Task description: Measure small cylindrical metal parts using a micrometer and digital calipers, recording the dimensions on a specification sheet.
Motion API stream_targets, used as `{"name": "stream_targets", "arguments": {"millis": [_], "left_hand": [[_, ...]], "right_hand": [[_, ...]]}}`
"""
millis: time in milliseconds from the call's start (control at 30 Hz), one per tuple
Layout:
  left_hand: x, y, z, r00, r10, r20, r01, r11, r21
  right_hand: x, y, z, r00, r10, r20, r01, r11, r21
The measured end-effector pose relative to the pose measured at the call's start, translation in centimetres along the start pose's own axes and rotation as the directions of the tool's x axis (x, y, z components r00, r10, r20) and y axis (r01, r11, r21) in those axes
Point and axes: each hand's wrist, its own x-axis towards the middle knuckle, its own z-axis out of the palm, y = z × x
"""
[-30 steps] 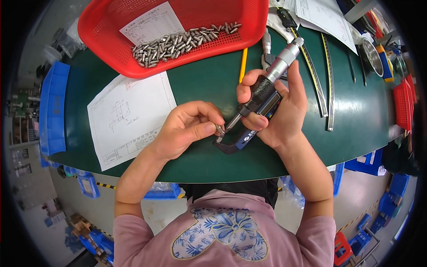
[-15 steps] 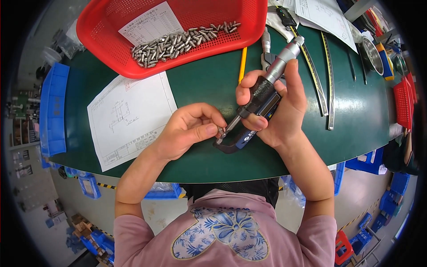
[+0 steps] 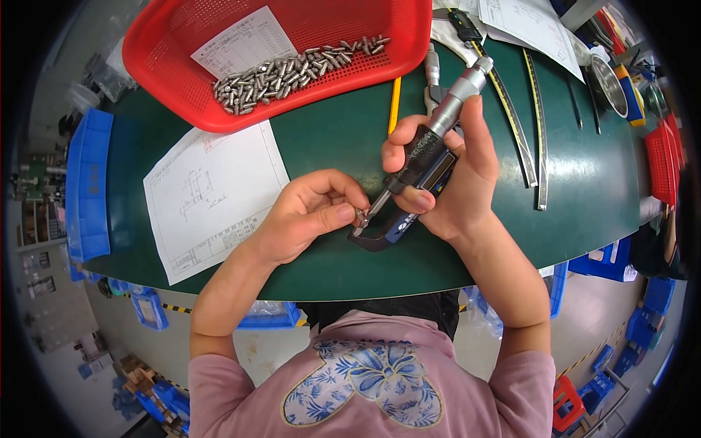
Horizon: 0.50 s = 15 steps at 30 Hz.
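Observation:
My right hand is wrapped round a digital micrometer, tilted with its silver thimble up and its dark curved frame down to the left. Between thumb and fingertips, my left hand pinches a small metal pin at the micrometer's measuring gap. Fingers cover most of the pin, so I cannot tell whether both measuring faces touch it. Many similar metal pins lie heaped in a red perforated basket beyond my hands, along with a printed sheet.
A technical drawing lies left on the green table. Behind the micrometer are a yellow pencil and a second micrometer. Digital calipers, a metal bowl and a small red basket stand right; a blue bin borders the left.
Both hands keep their grip on the pin and the micrometer. The micrometer has shifted very slightly left, and the view has moved a little.

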Motion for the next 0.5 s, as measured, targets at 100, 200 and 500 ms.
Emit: {"name": "stream_targets", "arguments": {"millis": [100, 200, 500], "left_hand": [[0.02, 0.01, -0.01, 1.000, -0.004, 0.006, 0.004, 1.000, 0.004], [0.03, 0.02, -0.09, 1.000, -0.018, 0.001, 0.018, 1.000, 0.005], [-0.08, 0.37, -0.08, 0.999, -0.046, 0.026, 0.046, 0.999, -0.004]], "right_hand": [[-0.01, -0.12, -0.10, 1.000, 0.002, 0.006, -0.002, 1.000, -0.024], [-0.11, -0.15, -0.02, 1.000, 0.013, -0.009, -0.013, 1.000, 0.016], [0.02, 0.28, 0.17, 0.996, -0.016, -0.089, 0.012, 0.999, -0.043]]}}
